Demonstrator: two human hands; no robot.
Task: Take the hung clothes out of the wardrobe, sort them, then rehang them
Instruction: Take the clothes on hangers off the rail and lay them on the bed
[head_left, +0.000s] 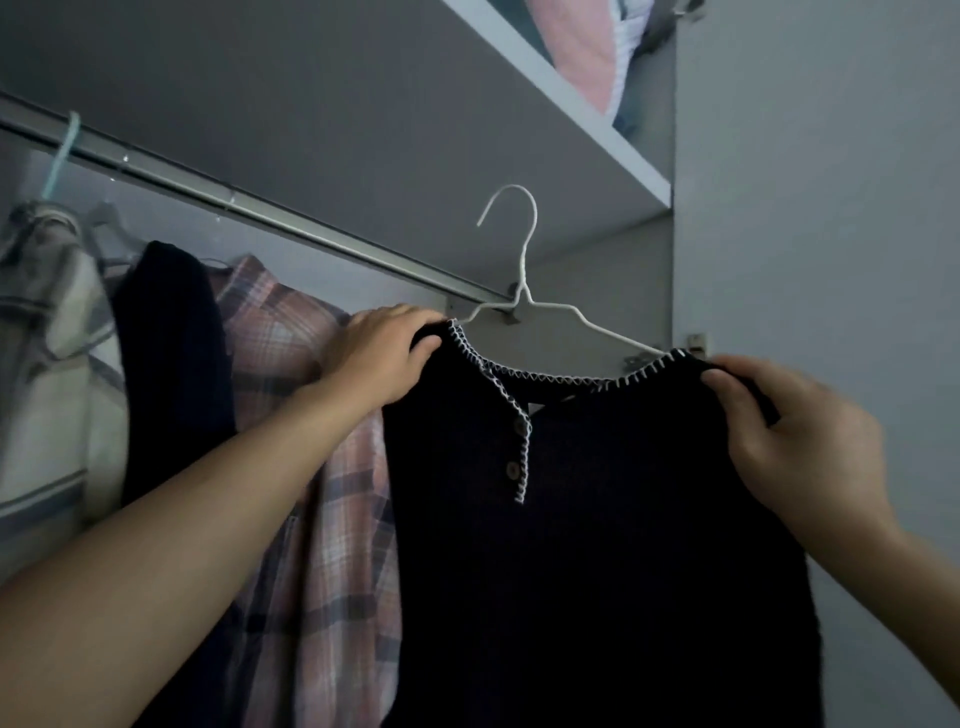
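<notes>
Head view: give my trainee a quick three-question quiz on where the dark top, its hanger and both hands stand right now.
1. True or false: the white hanger's hook is on the rail.
2. Which grip holds the dark top's shoulder on the plaid shirt's side: A left hand, B right hand?
3. What colour is the stitching along the top's neckline?

Key:
1. False; the hook is free, in front of and above the rail.
2. A.
3. White.
</notes>
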